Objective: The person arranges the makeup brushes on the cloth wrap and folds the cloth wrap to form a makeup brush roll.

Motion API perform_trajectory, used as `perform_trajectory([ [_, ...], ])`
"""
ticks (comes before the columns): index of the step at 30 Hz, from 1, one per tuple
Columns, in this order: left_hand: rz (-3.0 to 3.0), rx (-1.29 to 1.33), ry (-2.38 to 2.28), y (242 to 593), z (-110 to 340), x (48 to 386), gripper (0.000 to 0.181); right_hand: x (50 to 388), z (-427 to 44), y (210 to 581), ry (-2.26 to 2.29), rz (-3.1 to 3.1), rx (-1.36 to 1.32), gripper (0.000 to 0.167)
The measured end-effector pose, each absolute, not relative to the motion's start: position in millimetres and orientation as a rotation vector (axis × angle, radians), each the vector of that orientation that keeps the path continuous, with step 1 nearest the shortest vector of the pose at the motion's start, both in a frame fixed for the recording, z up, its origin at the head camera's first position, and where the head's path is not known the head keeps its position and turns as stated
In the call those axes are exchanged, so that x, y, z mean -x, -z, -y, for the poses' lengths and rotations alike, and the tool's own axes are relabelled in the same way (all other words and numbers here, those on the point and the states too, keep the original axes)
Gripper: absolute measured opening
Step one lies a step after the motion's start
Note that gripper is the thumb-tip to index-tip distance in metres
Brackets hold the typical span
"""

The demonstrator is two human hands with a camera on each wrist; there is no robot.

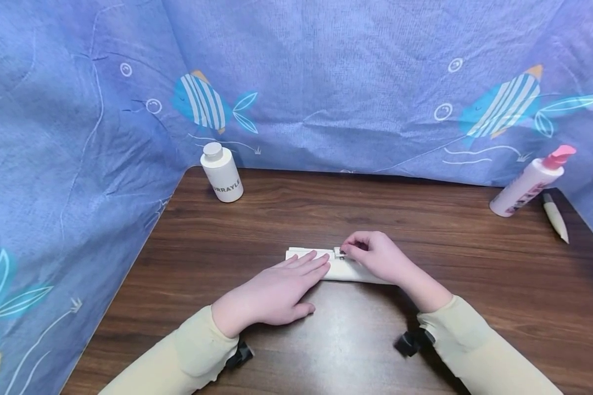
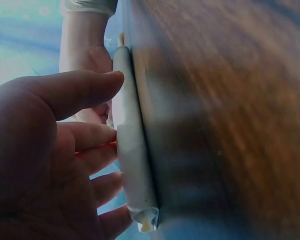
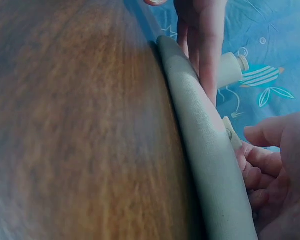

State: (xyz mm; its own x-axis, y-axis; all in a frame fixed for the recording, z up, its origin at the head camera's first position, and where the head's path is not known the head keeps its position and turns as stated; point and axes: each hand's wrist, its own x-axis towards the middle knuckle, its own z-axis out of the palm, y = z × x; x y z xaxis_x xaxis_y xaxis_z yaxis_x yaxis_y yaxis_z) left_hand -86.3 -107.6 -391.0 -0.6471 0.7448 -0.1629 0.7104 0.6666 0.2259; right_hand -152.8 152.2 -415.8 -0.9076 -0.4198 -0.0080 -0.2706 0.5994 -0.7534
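Note:
A long, narrow roll of off-white cloth (image 1: 348,271) lies on the table, its open end (image 2: 146,220) showing in the left wrist view. My left hand (image 1: 286,291) rests on its left part with straight fingers, the thumb held apart. At the roll's far edge, my right hand (image 1: 378,255) pinches a small pale tab (image 1: 338,252) between thumb and fingers. A round fastener shows on this tab (image 3: 229,128) in the right wrist view. What the roll holds inside is hidden.
A white capped bottle (image 1: 223,175) stands at the back left of the wooden table (image 1: 375,203). Back right are a pump bottle with a pink top (image 1: 529,184) and a pale pointed object (image 1: 555,216). Blue fish-print cloth (image 1: 326,82) hangs behind and along the sides.

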Motion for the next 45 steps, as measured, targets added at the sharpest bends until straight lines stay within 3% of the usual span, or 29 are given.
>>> perform_trajectory([
  [8,-2.645,-1.165,-0.199,388.4,107.1,86.1,0.074,152.2,-150.5,413.5,1.181,-2.648,0.654,0.006],
  [30,-2.644,-1.149,-0.189,384.4,106.7,87.7,0.073,145.3,-144.4,413.8,1.127,-2.787,0.768,0.023],
  [45,-2.722,-1.084,-0.266,389.3,112.7,86.4,0.069,138.6,-148.4,416.2,1.078,-2.859,0.743,0.005],
])
